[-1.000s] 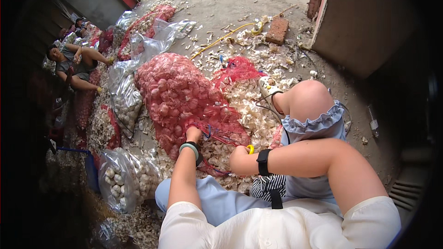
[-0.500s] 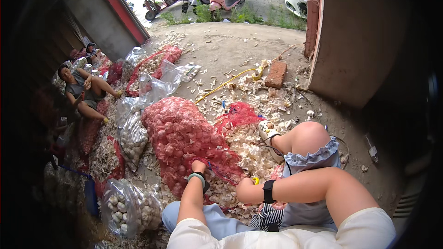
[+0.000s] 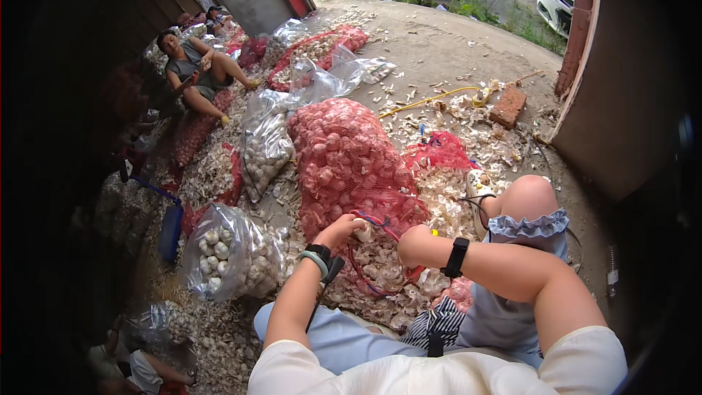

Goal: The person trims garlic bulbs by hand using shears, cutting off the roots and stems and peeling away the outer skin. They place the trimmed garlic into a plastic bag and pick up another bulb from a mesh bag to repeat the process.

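Over the mouth of a big red mesh sack (image 3: pixel 349 150) full of garlic bulbs, my left hand (image 3: pixel 339 232) is closed on a pale garlic bulb (image 3: pixel 363 230), partly covered by the fingers. My right hand (image 3: pixel 415 246) is close by on the right, its fingers curled and turned away. A bit of yellow shows beside it, but what it grips is hidden. A red and blue drawcord (image 3: pixel 374 219) of the sack runs between the hands. Garlic skins and stem scraps (image 3: pixel 380 267) lie beneath them.
A clear plastic bag of white garlic bulbs (image 3: pixel 219 260) stands at the left, another clear bag (image 3: pixel 265 150) behind it. A smaller red mesh sack (image 3: pixel 441 152) lies by my foot. A brick (image 3: pixel 508 107) sits near the doorway. A co-worker (image 3: pixel 201 69) sits at the far left.
My left hand has come out of the sack mouth and drawn back with a garlic bulb in it. The view has swung left and down, so the scene sits farther right.
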Demonstrator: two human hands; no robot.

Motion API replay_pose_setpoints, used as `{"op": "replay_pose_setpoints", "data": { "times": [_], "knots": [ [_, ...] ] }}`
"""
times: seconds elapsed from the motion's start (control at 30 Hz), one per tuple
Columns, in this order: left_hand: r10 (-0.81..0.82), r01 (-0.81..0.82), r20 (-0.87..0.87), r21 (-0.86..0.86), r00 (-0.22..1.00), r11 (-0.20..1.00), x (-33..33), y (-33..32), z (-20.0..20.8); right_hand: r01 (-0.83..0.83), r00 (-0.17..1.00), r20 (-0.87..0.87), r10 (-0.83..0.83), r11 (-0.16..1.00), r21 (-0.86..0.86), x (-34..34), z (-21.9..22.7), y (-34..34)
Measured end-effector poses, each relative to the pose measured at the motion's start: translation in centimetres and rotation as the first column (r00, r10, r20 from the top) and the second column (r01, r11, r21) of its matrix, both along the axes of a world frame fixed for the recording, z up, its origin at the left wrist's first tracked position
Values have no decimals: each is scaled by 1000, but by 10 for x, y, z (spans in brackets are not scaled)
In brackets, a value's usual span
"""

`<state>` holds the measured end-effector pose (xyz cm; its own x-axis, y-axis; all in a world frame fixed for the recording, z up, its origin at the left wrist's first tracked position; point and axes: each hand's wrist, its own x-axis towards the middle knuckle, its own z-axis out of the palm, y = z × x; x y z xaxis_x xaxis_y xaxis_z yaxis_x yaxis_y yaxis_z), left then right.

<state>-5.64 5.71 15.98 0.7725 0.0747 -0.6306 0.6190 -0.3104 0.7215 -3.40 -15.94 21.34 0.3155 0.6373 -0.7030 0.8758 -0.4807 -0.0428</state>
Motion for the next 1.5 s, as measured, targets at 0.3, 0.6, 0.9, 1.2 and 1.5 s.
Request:
{"op": "replay_pose_setpoints", "data": {
  "times": [0.3,0.6,0.9,1.2,1.5],
  "knots": [
    [-119,113,-43,-137,992,984,-110,37,89,-111,990,-60,129,965,238,-20,15,9],
    [648,-328,510,-583,566,744,-113,84,94,-4,923,-339,182,886,464,-11,6,27],
    [870,-254,191,-909,454,332,-69,59,101,393,910,-409,-63,440,807,4,13,22],
    [827,-328,182,-856,532,399,-60,28,112,444,885,-364,-292,287,849,2,29,31],
    [784,-283,228,-845,578,454,-62,27,103,506,850,-394,-351,331,797,-7,28,34]
  ]
}}
